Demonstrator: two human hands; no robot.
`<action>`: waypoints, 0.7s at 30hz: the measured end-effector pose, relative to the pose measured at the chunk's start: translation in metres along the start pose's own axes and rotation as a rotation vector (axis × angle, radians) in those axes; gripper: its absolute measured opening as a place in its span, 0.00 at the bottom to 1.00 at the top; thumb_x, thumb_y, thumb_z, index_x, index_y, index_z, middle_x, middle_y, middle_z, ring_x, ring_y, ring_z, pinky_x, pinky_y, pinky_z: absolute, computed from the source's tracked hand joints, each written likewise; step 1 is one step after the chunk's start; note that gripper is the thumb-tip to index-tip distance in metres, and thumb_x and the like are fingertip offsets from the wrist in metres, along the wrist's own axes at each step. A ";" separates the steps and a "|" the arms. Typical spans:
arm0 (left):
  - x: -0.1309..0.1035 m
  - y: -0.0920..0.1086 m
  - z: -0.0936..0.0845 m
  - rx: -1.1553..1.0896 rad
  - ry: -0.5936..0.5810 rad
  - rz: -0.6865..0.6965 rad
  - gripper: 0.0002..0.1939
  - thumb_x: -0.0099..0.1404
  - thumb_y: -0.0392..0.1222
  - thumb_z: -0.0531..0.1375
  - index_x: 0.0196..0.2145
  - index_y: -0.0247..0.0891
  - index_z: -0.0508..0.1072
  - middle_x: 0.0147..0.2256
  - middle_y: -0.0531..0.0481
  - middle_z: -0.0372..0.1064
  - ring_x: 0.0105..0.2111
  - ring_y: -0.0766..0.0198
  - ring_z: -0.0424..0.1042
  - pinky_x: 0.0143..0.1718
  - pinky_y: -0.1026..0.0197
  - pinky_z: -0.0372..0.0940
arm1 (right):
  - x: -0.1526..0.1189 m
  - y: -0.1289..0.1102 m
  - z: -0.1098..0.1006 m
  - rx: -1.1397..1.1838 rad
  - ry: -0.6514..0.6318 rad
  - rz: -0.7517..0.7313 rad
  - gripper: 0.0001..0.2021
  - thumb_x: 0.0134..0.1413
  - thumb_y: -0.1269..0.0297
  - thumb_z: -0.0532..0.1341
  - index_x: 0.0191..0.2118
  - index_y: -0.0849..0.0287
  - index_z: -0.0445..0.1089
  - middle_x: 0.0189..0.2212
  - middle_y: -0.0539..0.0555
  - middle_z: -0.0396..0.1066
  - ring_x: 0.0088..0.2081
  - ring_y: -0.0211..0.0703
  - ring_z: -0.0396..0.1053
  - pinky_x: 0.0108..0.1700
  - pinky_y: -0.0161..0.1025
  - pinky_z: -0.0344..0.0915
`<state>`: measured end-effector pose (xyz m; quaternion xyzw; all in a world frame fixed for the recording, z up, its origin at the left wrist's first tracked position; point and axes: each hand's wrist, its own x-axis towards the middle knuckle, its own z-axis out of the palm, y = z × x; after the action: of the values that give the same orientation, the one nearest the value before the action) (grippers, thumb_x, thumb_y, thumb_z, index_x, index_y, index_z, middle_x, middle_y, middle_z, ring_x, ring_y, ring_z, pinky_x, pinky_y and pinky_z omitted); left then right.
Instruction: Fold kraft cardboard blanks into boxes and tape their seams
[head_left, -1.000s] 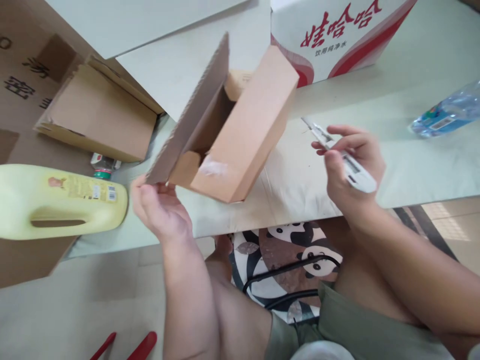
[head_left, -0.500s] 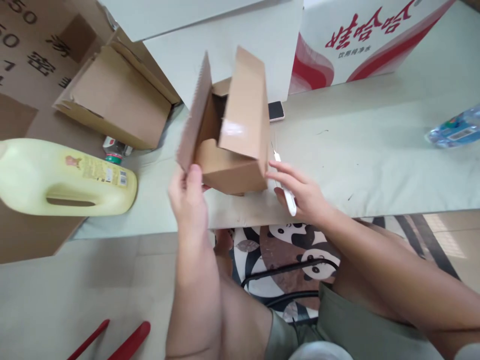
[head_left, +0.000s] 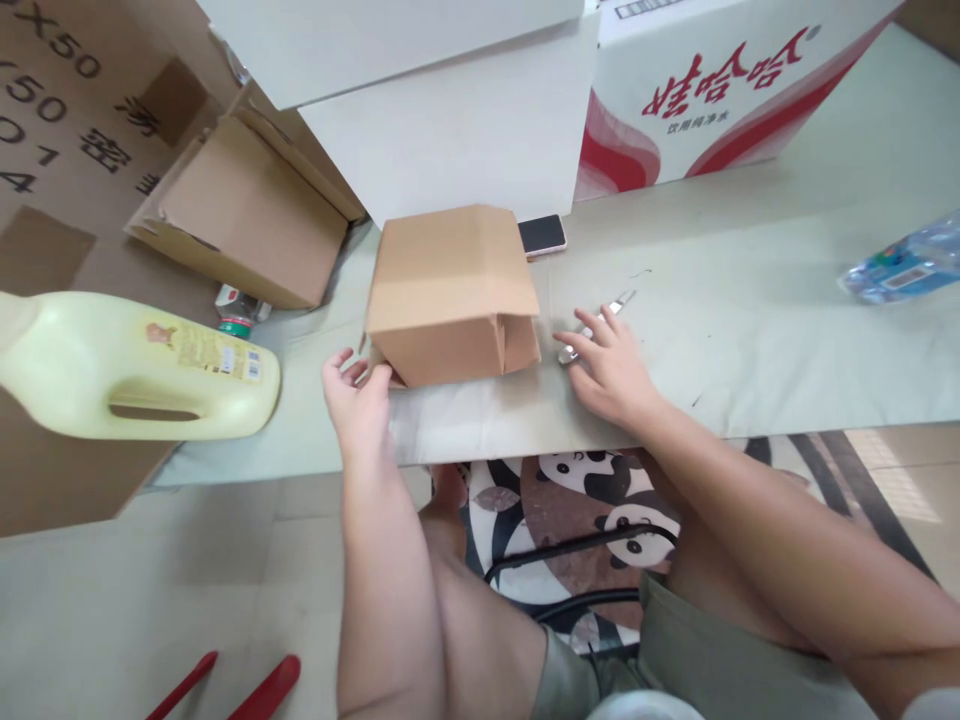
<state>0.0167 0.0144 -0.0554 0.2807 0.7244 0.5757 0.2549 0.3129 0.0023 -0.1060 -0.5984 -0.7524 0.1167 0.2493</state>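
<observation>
A small brown cardboard box [head_left: 450, 270] rests on the cloth-covered table, its closed side up and loose flaps showing at the lower edge. At its near left corner is my left hand [head_left: 358, 400], fingers loosely bent and apart, the thumb at the corner flap. Whether the thumb presses on the cardboard is hard to see. To the right of the box my right hand [head_left: 611, 370] is spread over a slim white utility knife [head_left: 570, 355], which lies on the cloth. The fingertips reach across the knife's handle without closing round it.
A phone [head_left: 543, 235] lies behind the box, before a white carton [head_left: 450, 140]. A red-and-white carton [head_left: 697, 110] stands farther right. On the left are a yellow jug [head_left: 202, 350], a small bottle [head_left: 235, 312] and another brown box [head_left: 247, 200]. A water bottle [head_left: 904, 262] lies far right.
The box has been turned over, open flaps now downward, and set on the table. My right hand has let go of the knife, laying it on the cloth.
</observation>
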 end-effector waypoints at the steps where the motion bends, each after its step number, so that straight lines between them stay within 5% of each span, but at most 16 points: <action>1: 0.001 -0.003 0.000 0.019 -0.006 0.052 0.21 0.49 0.34 0.65 0.42 0.38 0.72 0.39 0.49 0.74 0.36 0.65 0.74 0.37 0.64 0.68 | 0.002 -0.006 0.001 0.027 -0.017 -0.034 0.23 0.58 0.67 0.55 0.59 0.57 0.72 0.67 0.61 0.63 0.71 0.74 0.49 0.68 0.73 0.54; 4: 0.001 -0.010 0.000 0.056 -0.091 0.154 0.09 0.58 0.46 0.64 0.31 0.36 0.75 0.35 0.48 0.75 0.39 0.61 0.74 0.44 0.59 0.68 | 0.009 -0.020 0.006 0.093 -0.061 -0.110 0.26 0.60 0.60 0.54 0.62 0.61 0.68 0.66 0.63 0.63 0.71 0.70 0.51 0.69 0.68 0.54; 8: -0.002 -0.014 0.000 -0.054 -0.119 0.219 0.21 0.62 0.59 0.61 0.28 0.37 0.74 0.31 0.48 0.73 0.38 0.59 0.73 0.44 0.58 0.68 | 0.023 -0.031 0.018 0.186 -0.091 -0.116 0.33 0.58 0.58 0.55 0.66 0.69 0.59 0.67 0.70 0.60 0.70 0.69 0.54 0.69 0.67 0.55; 13: -0.006 -0.015 0.000 -0.240 -0.236 0.246 0.23 0.58 0.59 0.65 0.42 0.39 0.73 0.45 0.44 0.75 0.51 0.55 0.74 0.56 0.54 0.65 | 0.036 -0.041 0.019 0.354 -0.053 -0.109 0.37 0.53 0.58 0.57 0.68 0.62 0.54 0.65 0.67 0.63 0.67 0.68 0.59 0.67 0.71 0.54; 18: -0.009 -0.019 -0.006 -0.241 -0.491 0.206 0.38 0.53 0.56 0.69 0.59 0.48 0.63 0.52 0.41 0.74 0.55 0.50 0.73 0.55 0.49 0.67 | 0.038 -0.047 0.017 0.456 -0.092 -0.142 0.25 0.56 0.57 0.57 0.59 0.60 0.62 0.54 0.67 0.72 0.57 0.62 0.69 0.62 0.63 0.63; 21: -0.012 -0.017 -0.009 -0.215 -0.552 0.186 0.43 0.52 0.57 0.70 0.62 0.50 0.61 0.57 0.40 0.71 0.59 0.48 0.70 0.54 0.50 0.69 | 0.036 -0.047 0.018 0.436 -0.044 -0.038 0.21 0.59 0.56 0.58 0.55 0.58 0.63 0.47 0.64 0.74 0.50 0.60 0.72 0.54 0.60 0.69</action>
<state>0.0168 -0.0033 -0.0696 0.4629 0.5339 0.5722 0.4163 0.2578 0.0271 -0.0907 -0.5133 -0.7258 0.2849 0.3586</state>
